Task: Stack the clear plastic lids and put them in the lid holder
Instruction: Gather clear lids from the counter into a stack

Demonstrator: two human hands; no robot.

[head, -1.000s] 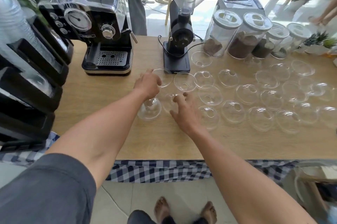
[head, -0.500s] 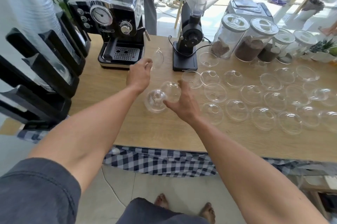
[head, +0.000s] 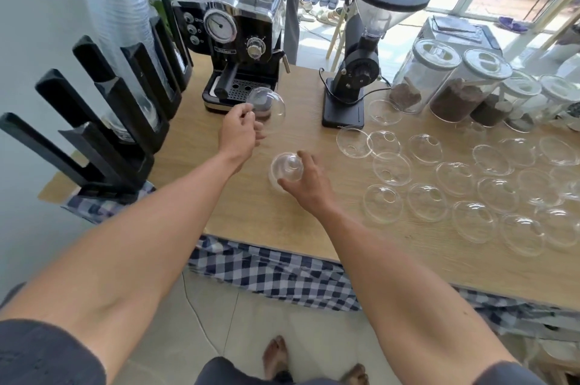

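My left hand (head: 240, 133) holds one clear dome lid (head: 268, 103) lifted in front of the espresso machine. My right hand (head: 309, 182) grips another clear dome lid (head: 286, 168) just above the wooden table (head: 251, 215), near its front left. Several more clear lids (head: 470, 184) lie spread in rows over the right half of the table. The black lid holder (head: 103, 121) stands at the left end, its slots angled upward; a tall stack of clear lids (head: 122, 27) sits in one rear slot.
A black espresso machine (head: 241, 23) and a black coffee grinder (head: 364, 49) stand at the back of the table. Glass jars (head: 461, 86) of coffee line the back right. A checked cloth (head: 273, 271) hangs below the front edge.
Both hands picked a lid off the table. The left hand rose with its lid toward the espresso machine; the right lifted its lid near the front. My view turned left toward the holder.
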